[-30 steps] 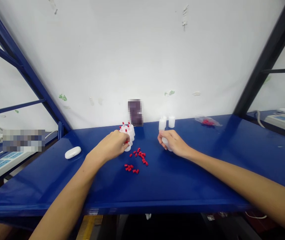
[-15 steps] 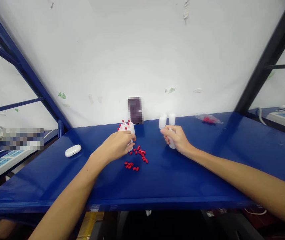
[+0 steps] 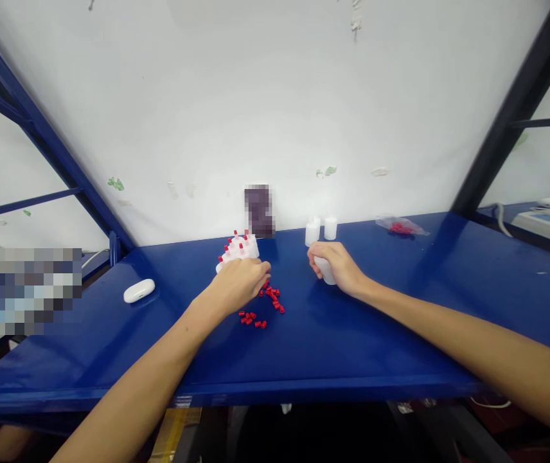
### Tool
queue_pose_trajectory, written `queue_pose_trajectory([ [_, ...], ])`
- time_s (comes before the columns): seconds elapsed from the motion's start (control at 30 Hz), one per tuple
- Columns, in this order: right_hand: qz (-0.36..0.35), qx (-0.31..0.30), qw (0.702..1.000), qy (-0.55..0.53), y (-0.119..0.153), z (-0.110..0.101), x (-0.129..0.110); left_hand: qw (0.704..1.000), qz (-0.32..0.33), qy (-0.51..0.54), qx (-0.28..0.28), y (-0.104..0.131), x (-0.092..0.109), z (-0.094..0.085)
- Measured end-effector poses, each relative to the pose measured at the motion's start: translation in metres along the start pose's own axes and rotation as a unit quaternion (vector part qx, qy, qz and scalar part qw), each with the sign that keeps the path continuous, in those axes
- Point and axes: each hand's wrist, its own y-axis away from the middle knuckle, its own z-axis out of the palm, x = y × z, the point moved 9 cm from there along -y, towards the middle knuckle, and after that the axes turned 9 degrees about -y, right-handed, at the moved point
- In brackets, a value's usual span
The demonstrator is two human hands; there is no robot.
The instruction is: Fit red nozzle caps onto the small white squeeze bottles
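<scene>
My right hand (image 3: pixel 338 265) is wrapped around a white plastic bottle (image 3: pixel 324 270), held above the blue table. My left hand (image 3: pixel 243 281) reaches over the near edge of a pile of small red caps (image 3: pixel 275 299). Its fingers are drawn together and curl downward, and their tips are mostly hidden, so what they pinch cannot be made out. Just behind this hand stands a group of white bottles (image 3: pixel 250 247) with red-capped tips. Another few loose red caps (image 3: pixel 247 318) lie nearer to me.
A few white bottles (image 3: pixel 312 233) stand beyond my right hand. A clear plastic bag (image 3: pixel 401 227) with red pieces lies at the back right. A white rounded case (image 3: pixel 139 291) rests on the left of the blue table (image 3: pixel 352 347). A blurred dark object (image 3: pixel 259 212) leans on the wall.
My left hand has moved right and slightly toward me, from the capped bottles to the red caps, its fingers drawing together. More of the capped bottles shows. My right hand keeps the bottle, its thumb shifted.
</scene>
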Motion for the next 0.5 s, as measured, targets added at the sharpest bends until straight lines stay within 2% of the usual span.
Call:
queue_pose_trajectory([
  [0.1,-0.013,-0.024,0.999,0.027,-0.001,0.002,0.002,0.999,0.035,-0.033,-0.007,0.000,0.010,0.001],
  [0.2,-0.030,-0.044,0.996,0.073,0.001,0.007,0.000,0.998,0.034,-0.050,-0.017,0.000,0.012,0.003],
  [0.37,-0.033,-0.064,0.992,0.105,0.006,0.015,-0.008,0.999,0.016,-0.016,-0.040,-0.002,0.010,0.009],
  [0.5,-0.034,-0.091,0.993,0.067,0.008,0.020,-0.007,0.999,0.022,0.020,-0.043,-0.006,0.013,0.015],
])
